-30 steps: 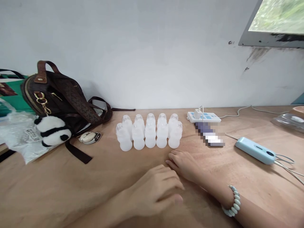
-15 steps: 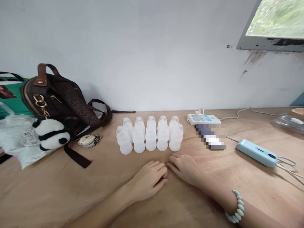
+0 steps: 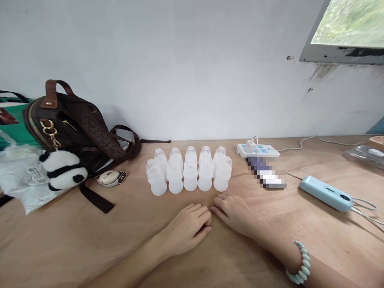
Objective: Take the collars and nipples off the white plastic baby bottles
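Several small translucent white plastic bottles (image 3: 190, 171) stand upright in two tight rows on the wooden table (image 3: 60, 240), near the wall. Just in front of them my left hand (image 3: 187, 229) lies palm down on the wood, fingers loosely curled, holding nothing. My right hand (image 3: 235, 214) rests flat beside it, fingers stretched toward the left hand and almost touching it, also empty. A pale bead bracelet (image 3: 299, 264) circles my right wrist. Neither hand touches a bottle.
A brown backpack (image 3: 70, 124) with a panda plush (image 3: 61, 170) leans on the wall at left, over a clear plastic bag (image 3: 21, 180). A small device (image 3: 111, 178) lies beside it. A power strip (image 3: 258, 151), a blue gadget (image 3: 325, 193) with cables and a clear lid (image 3: 364, 154) lie at right.
My left hand moved forward from the near edge and settled beside my right hand, fingertips nearly meeting. The right hand and the bottles stayed put.
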### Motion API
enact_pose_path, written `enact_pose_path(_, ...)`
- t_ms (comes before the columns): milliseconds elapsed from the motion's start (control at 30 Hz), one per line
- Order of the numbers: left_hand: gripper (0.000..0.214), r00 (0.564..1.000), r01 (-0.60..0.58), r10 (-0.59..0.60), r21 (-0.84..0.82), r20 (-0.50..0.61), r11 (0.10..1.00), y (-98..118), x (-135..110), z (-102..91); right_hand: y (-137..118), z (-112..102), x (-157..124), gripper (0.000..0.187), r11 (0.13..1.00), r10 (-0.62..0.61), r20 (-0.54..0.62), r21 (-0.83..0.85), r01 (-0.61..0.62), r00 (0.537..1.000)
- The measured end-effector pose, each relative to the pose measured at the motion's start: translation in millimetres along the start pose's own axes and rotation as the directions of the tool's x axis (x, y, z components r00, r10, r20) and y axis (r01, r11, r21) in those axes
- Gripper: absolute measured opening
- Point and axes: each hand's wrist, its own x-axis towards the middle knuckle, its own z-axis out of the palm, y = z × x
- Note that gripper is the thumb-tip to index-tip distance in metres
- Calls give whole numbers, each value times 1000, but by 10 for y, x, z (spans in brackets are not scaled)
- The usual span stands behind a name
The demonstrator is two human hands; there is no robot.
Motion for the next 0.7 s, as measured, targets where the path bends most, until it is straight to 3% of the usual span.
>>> enact_pose_path(700,14,1000,8,-8,10,-6,1000,-14,-11,21,-11,-18,5,26,1000,1,8,8,-2,1000)
